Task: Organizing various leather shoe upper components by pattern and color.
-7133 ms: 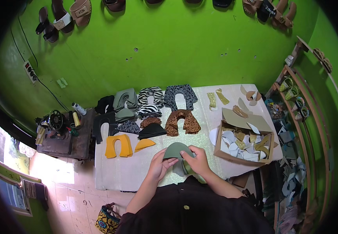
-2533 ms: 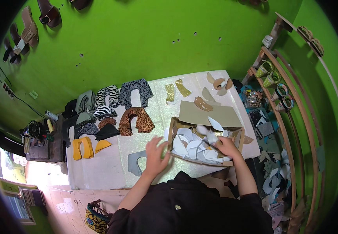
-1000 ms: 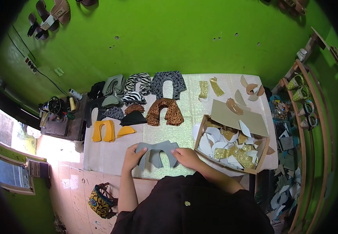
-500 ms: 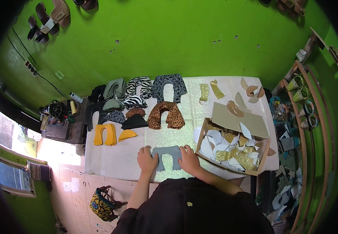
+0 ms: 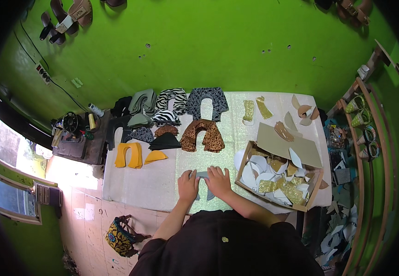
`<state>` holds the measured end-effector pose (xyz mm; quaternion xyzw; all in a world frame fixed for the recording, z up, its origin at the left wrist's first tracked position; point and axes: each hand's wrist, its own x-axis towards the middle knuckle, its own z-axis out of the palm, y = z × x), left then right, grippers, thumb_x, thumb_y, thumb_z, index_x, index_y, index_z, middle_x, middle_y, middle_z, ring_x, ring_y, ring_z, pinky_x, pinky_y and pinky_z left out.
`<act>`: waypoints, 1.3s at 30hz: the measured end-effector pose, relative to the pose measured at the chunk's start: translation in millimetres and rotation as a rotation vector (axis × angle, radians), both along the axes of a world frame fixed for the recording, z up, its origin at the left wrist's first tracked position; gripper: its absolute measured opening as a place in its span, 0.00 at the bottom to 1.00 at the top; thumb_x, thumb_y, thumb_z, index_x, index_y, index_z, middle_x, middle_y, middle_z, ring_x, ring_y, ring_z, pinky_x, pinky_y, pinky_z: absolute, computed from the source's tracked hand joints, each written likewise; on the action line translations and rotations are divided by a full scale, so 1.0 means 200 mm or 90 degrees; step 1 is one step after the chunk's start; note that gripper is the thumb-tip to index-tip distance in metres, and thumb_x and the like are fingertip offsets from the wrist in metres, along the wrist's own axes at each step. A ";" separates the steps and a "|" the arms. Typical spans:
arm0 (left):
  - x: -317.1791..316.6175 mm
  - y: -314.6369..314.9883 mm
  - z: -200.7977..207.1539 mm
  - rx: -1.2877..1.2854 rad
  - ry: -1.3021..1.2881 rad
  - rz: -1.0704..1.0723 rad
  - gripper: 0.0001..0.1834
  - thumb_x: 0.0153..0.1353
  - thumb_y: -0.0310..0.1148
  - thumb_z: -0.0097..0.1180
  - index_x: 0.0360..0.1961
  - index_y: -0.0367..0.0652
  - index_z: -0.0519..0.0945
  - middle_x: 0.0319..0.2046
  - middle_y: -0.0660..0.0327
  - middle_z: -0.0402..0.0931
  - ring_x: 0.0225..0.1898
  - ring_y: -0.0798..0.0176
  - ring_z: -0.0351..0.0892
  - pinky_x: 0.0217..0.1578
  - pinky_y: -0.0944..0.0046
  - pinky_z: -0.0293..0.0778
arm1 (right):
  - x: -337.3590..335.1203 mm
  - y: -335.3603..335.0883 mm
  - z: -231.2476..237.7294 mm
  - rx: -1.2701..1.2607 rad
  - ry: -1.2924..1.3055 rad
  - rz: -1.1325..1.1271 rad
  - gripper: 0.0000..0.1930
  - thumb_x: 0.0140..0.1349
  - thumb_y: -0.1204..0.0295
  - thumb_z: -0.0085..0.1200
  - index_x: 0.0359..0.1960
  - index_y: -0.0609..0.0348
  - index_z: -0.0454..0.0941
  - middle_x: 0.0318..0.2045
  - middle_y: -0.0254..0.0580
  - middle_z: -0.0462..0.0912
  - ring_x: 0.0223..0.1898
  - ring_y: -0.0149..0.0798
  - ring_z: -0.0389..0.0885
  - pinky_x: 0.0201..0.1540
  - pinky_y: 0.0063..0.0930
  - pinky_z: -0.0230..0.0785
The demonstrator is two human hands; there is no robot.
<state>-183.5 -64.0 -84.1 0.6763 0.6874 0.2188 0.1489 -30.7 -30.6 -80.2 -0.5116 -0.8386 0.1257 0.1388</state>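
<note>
Since half a second ago, both our hands have drawn closer together over the grey cut piece (image 5: 203,175), which now shows only as a sliver between and under them; earlier more of its U-shape lay bare.

Left hand (image 5: 188,185): flat, fingers spread, palm down on the left part of the grey cut piece, pressing it to the worktop (image 5: 153,184). It grips nothing.

Right hand (image 5: 218,180): likewise flat and open, palm down on the right part of the same piece, thumb touching the left hand's side. We judge both palms lie so to hold the piece flat and smooth.

Grey cut piece: near the front edge of the worktop, about the middle of its width, directly beneath both hands.

Cardboard box (image 5: 250,184): just right of the right hand, toward the front right corner, filled with white and gold offcuts, within easy reach.

Leopard-print pieces (image 5: 203,135): behind the hands, mid-worktop.

Yellow pieces (image 5: 129,155): toward the left edge, well apart from the hands; sorted by colour, it seems.
</note>
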 end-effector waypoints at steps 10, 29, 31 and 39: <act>0.04 -0.06 0.02 -0.058 0.133 -0.109 0.27 0.65 0.41 0.38 0.64 0.47 0.59 0.64 0.57 0.56 0.66 0.53 0.52 0.61 0.40 0.45 | 0.02 -0.10 -0.04 -0.063 -0.071 0.086 0.30 0.64 0.57 0.39 0.66 0.52 0.52 0.67 0.39 0.52 0.68 0.38 0.48 0.65 0.57 0.35; 0.66 0.11 0.42 0.108 -0.048 -0.562 0.23 0.57 0.42 0.52 0.55 0.53 0.71 0.55 0.58 0.69 0.60 0.52 0.63 0.59 0.39 0.49 | 1.37 -0.06 0.49 -0.141 -0.066 -0.452 0.14 0.51 0.66 0.53 0.32 0.66 0.78 0.36 0.56 0.80 0.38 0.52 0.79 0.41 0.42 0.70; 0.68 0.08 0.41 0.103 -0.011 -0.574 0.23 0.57 0.42 0.52 0.55 0.53 0.72 0.54 0.60 0.70 0.59 0.55 0.65 0.59 0.40 0.49 | 1.54 -0.04 0.35 -0.091 -0.095 -0.480 0.14 0.52 0.66 0.52 0.32 0.67 0.78 0.37 0.58 0.79 0.39 0.53 0.78 0.43 0.44 0.70; 0.71 0.08 0.43 0.060 -0.033 -0.532 0.18 0.55 0.43 0.52 0.46 0.52 0.78 0.45 0.66 0.77 0.55 0.59 0.69 0.59 0.41 0.49 | 1.63 0.08 0.10 -0.149 0.034 -0.660 0.14 0.51 0.67 0.54 0.34 0.67 0.78 0.39 0.59 0.79 0.43 0.56 0.77 0.45 0.45 0.69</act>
